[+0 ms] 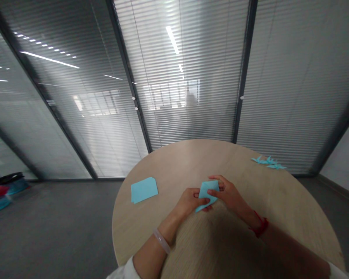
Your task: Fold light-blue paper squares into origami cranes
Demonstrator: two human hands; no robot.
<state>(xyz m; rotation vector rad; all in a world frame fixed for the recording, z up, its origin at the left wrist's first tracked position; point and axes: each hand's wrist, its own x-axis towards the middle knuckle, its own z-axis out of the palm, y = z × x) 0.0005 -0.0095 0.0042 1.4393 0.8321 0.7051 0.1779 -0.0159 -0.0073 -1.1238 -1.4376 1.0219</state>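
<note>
A light blue folded paper (206, 191) is held just above the round wooden table (293, 209), near its middle. My left hand (189, 201) pinches the paper's lower left part with closed fingers. My right hand (227, 193) grips its right side, thumb and fingers pressed on the sheet. A pale bangle sits on my left wrist and a red cord on my right wrist.
A small stack of light blue paper sheets (144, 189) lies on the table's left side. Several folded blue paper figures (269, 162) lie at the far right edge. Glass walls with blinds stand behind the table. Coloured baskets (1, 192) sit on the grey floor at far left.
</note>
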